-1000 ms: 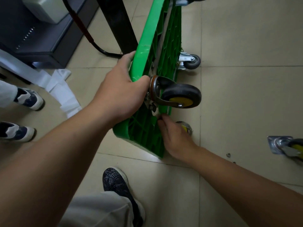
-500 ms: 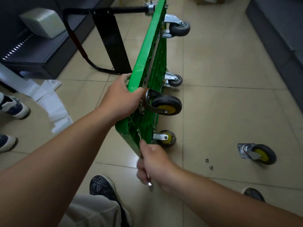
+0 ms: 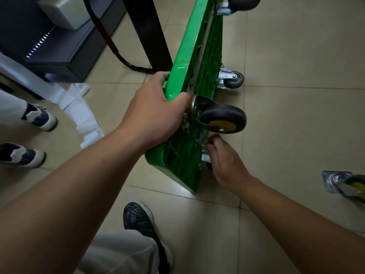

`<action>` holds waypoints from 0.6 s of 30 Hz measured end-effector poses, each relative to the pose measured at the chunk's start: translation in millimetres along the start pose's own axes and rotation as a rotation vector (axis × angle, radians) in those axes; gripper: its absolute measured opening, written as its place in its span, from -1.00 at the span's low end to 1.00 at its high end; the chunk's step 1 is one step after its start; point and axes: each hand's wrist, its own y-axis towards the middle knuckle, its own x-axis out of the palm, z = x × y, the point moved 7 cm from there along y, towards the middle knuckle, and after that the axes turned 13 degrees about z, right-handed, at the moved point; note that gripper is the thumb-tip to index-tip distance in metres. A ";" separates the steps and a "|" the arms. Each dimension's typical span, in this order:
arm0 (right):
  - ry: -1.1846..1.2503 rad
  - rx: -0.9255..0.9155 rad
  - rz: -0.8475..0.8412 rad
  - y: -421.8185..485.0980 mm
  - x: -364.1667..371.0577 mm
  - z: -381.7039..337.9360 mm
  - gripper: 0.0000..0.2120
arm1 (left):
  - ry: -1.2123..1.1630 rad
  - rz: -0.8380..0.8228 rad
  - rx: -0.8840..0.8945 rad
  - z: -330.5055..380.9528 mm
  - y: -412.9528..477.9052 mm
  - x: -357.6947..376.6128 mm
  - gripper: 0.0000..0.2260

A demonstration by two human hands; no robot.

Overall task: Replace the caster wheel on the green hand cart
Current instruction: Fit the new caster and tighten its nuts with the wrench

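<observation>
The green hand cart (image 3: pixel 193 56) stands on its side on the tiled floor, underside facing right. My left hand (image 3: pixel 156 113) grips its upper edge beside a black caster wheel (image 3: pixel 223 118) with a yellow hub that sits against the underside. My right hand (image 3: pixel 223 159) is curled just below that caster at the cart's underside, pinching a small dark part at a metal bracket (image 3: pixel 201 140); what it holds is mostly hidden. A loose caster (image 3: pixel 343 184) with a square plate lies on the floor at the right.
Two more casters (image 3: pixel 231 78) (image 3: pixel 243 1) stick out of the cart further up. The black cart handle (image 3: pixel 150 36) lies left of it. A dark cabinet (image 3: pixel 49 42), white paper (image 3: pixel 83 115), another person's shoes (image 3: pixel 39 115) and my own shoe (image 3: pixel 138 218) are nearby.
My right hand has come up from the cart's lower corner to the bracket just under the yellow-hub caster. My view has moved closer. My left hand keeps its grip.
</observation>
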 end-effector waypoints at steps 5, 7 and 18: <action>0.164 -0.033 -0.053 13.3 23.5 3.6 -0.64 | -0.002 0.011 0.011 -1.4 0.2 0.6 -0.62; 0.197 -0.064 -0.050 18.2 30.2 1.1 -0.71 | -0.003 0.016 0.008 -1.8 0.5 0.5 -0.62; 0.125 -0.225 -0.139 10.3 38.0 -15.1 -0.64 | -0.006 0.021 0.006 1.7 -1.3 0.2 -0.62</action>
